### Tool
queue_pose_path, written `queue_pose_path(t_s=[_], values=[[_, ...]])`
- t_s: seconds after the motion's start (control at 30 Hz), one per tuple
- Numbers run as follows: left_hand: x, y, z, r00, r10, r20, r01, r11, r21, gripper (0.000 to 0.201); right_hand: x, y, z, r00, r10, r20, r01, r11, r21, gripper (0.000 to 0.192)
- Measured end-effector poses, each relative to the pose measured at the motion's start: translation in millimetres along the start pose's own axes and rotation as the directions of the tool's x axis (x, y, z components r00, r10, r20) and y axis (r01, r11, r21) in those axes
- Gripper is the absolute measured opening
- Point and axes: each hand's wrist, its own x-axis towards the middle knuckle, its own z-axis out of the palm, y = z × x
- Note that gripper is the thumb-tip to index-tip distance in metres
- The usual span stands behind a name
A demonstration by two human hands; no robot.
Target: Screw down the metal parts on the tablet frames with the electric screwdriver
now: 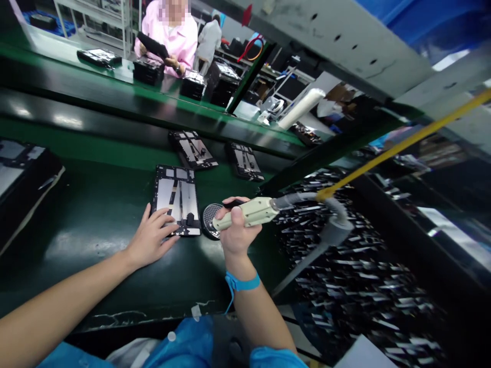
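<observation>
My left hand (153, 237) lies with spread fingers on the lower left part of a tablet-like device (164, 197). This device has a black frame, silver panels and a dark strip down its middle. Just right of it, my right hand (238, 236) is wrapped round a pale green handheld tool (255, 212) with a grey cable at its rear end. Beside the tool's front end sits a round perforated metal piece (210, 214); whether it is joined to the tool I cannot tell. A blue wrist strap (243, 282) circles my right wrist.
Two similar devices, one left (194, 149) and one right (245, 161), lie farther back on the green bench (95, 204). A stack of devices (26, 174) stands at left. Many dark and silver pieces (356, 286) fill the right side. A yellow cord (402, 148) slants overhead. A co-worker (180, 38) handles a dark device.
</observation>
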Motion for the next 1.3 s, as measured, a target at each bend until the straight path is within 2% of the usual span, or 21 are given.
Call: queue_pose_path(t_s=[0.17,0.33,0.57,0.83,1.3], values=[[-1,-1,-1.5,0.992,0.034,-0.124,-0.044,0.996,-0.074,0.016,-14,-16,39,0.993,-0.010,0.115,-0.003,0.993,0.117,0.026],[-2,1,-3.5,0.990,0.006,-0.139,-0.018,0.996,-0.086,0.017,-33,-9,59,0.986,0.059,0.154,-0.086,0.981,0.175,0.025],[0,4,-2.5,0.992,-0.023,-0.126,0.013,0.997,-0.079,0.007,-42,-8,63,0.983,0.058,0.174,-0.088,0.982,0.167,0.026],[0,2,2.3,0.988,0.012,-0.154,-0.022,0.997,-0.068,0.014,-43,-8,62,0.982,0.067,0.175,-0.105,0.970,0.217,0.024],[-1,-3,4.8,0.988,0.025,-0.152,-0.042,0.993,-0.108,0.010,-44,-9,60,0.983,0.056,0.177,-0.101,0.960,0.261,0.023]])
